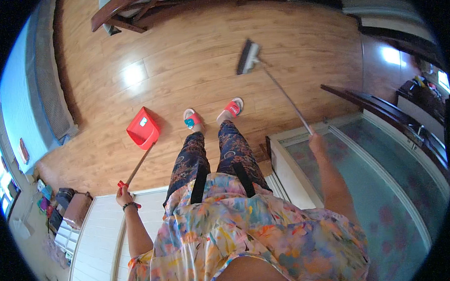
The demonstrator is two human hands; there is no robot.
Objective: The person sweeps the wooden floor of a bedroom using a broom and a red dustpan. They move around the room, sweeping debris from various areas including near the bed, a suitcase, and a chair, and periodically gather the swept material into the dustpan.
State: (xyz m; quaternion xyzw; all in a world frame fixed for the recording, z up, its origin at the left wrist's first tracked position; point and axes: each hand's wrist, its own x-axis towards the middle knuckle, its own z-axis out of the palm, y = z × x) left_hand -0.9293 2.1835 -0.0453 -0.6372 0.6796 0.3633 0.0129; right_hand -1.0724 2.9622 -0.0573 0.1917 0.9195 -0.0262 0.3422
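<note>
My left hand (124, 195) is closed round the red grip of a long-handled dustpan. The dustpan's red pan (144, 129) rests on the wood floor, left of my feet. On the other side, my right hand (316, 142) grips the end of a broom's long thin handle. The broom's head (248, 57), dark bristles with a pale holder, is slightly blurred and sits on the floor ahead, well to the right of the pan. Whether anything lies inside the pan is too small to tell.
Wood flooring (192, 47) spreads ahead of my sandals (232, 108). A bed (32, 92) stands at the left, a dark wooden piece of furniture (131, 15) at the far side. Glass-panelled doors (365, 170) are at the right, white panels (102, 234) near my left arm, a brown suitcase (78, 211) beyond.
</note>
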